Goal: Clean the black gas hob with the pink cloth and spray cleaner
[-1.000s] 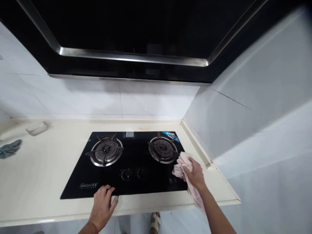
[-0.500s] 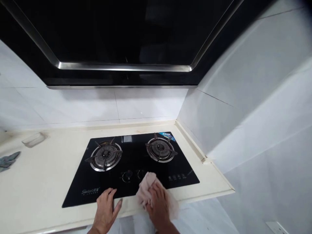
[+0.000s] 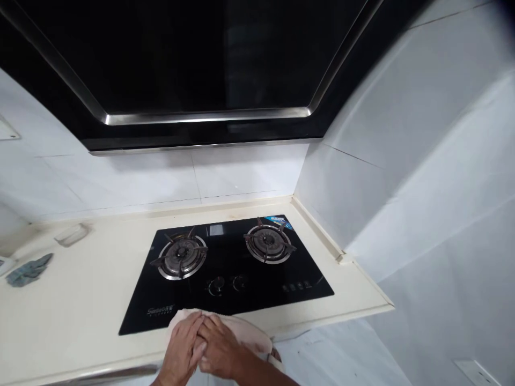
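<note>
Two Hands on a Pink Cloth

In the head view, the person's left hand (image 3: 183, 346) and right hand (image 3: 219, 346) touched each other on a pink cloth (image 3: 245, 328). The cloth lay at the front edge of the black stove (image 3: 261, 297), over part of the pale counter (image 3: 80, 305). The right fingers were bent and clamped on the cloth. The left fingers were close together on top of it, but it could not be told whether they pinched it. Far to the left, a gray-blue rag (image 3: 29, 270) lay near a clear dish (image 3: 72, 234).
</note>
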Demonstrator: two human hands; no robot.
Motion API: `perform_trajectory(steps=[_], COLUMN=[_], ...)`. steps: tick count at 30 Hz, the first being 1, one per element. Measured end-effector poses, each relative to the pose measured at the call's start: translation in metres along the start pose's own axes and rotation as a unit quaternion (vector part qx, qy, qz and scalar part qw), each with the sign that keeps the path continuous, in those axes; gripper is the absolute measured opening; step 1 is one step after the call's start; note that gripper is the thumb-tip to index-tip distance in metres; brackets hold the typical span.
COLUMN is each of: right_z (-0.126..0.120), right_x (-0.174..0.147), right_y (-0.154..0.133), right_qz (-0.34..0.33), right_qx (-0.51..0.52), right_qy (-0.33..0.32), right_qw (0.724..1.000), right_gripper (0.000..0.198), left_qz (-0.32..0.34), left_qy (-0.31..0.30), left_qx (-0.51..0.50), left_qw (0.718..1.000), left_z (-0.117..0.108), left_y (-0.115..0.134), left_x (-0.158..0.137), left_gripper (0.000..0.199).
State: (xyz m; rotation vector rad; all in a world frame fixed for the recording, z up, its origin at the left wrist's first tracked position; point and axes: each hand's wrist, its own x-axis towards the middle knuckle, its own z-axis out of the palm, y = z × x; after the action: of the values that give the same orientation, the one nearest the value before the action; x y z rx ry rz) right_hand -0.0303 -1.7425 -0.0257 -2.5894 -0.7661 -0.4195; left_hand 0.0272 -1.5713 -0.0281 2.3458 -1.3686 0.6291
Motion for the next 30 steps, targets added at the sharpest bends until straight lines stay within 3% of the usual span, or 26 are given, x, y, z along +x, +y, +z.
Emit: perform_trajectory(steps=[3,7,10,12,16,20,23,27,30], right_z=[0.0,-0.004,-0.009,-0.014,-0.035,-0.064,-0.071,-0.061,-0.052], right_x=[-0.027,-0.094,-0.14,-0.157,-0.154,-0.126,-0.108,-0.106,-0.112], right_y=[0.005,0.025,0.042,0.05,0.065,0.086,0.099,0.108,0.111], right_qz=[0.019,0.131,0.216,0.246,0.267,0.33,0.377,0.363,0.397], right_qx=[-0.017,-0.081,-0.09,-0.028,0.059,-0.066,-0.134,-0.04,0.018], right_qy=[0.014,0.048,0.071,0.078,0.124,0.203,0.159,0.119,0.182], right_qw=[1.0,0.987,0.97,0.966,0.954,0.92,0.902,0.923,0.899], right_gripper=[0.048,0.042,0.039,0.035,0.034,0.033,0.033,0.032,0.038], left_qz=[0.043,-0.001,-0.033,-0.053,-0.09,-0.124,-0.121,-0.073,-0.059], left_qy=[-0.023,-0.015,-0.046,-0.098,-0.178,-0.161,-0.137,-0.155,-0.162], left_qx=[0.058,0.126,0.102,0.061,-0.017,-0.055,-0.066,-0.086,-0.083], left_qw=[0.997,0.992,0.993,0.992,0.98,0.978,0.981,0.981,0.982], left_z=[-0.001,0.014,0.029,0.037,0.047,0.055,0.06,0.052,0.038], left_y=[-0.001,0.019,0.039,0.051,0.068,0.074,0.074,0.068,0.058], left_x=[-0.009,-0.019,-0.019,-0.011,0.021,0.06,0.075,0.06,0.032], left_gripper=[0.073,0.073,0.086,0.089,0.07,0.053,0.053,0.052,0.055])
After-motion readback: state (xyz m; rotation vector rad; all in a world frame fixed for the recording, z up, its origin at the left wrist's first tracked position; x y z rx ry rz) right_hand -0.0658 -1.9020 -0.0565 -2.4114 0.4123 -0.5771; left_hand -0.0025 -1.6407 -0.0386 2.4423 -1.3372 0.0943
